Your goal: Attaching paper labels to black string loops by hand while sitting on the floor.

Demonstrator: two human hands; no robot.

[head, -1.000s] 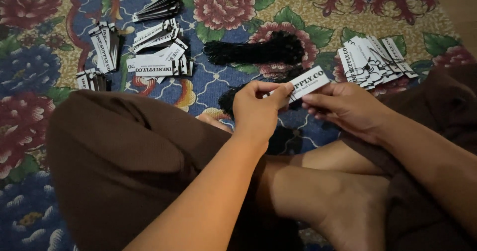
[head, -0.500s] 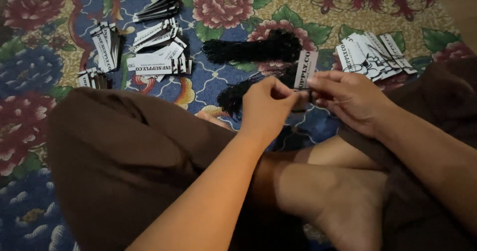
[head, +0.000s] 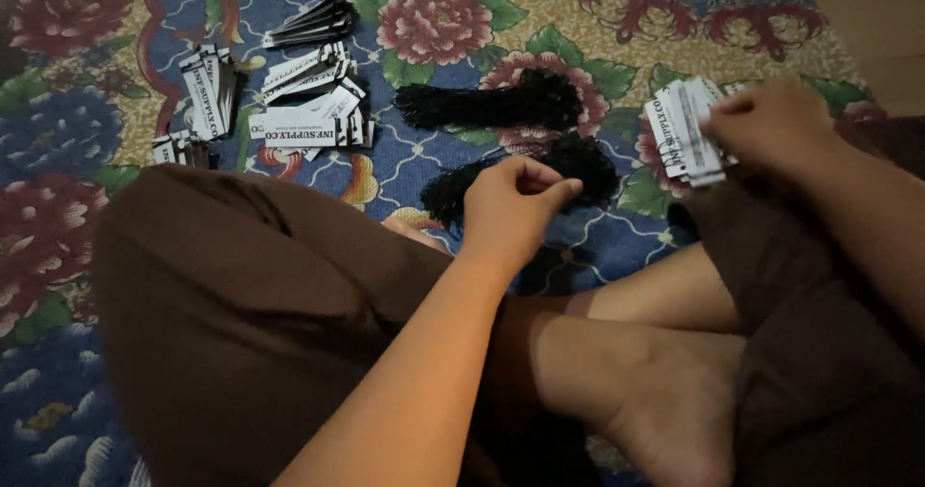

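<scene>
In the head view, the left hand [head: 515,203] is held over the nearer bundle of black strings [head: 540,174], its fingertips drawn together in a pinch; whether a single string is gripped between them cannot be told, since the strands are dark and fine. The right hand [head: 771,126] is laid on the stack of white paper tags [head: 686,131] at the right, beside the knee, with its fingers curled over the top tag; a firm grip cannot be confirmed. A second bundle of black strings [head: 496,102] is seen farther off on the floral carpet [head: 434,15].

At the upper left, several piles of tags [head: 308,111] are spread on the carpet, some fanned out, one dark pile [head: 313,23] near the top edge. These are judged to be finished pieces, so a good share of the work appears done; the stack at the right and both string bundles suggest that much is left. Whether the left-hand piles carry strings cannot be made out.

The lower half of the picture is filled by the brown trousers [head: 260,323] and a bare foot [head: 655,391], by which part of the carpet is hidden. The right forearm is cut off by the frame edge, and the light is dim.
</scene>
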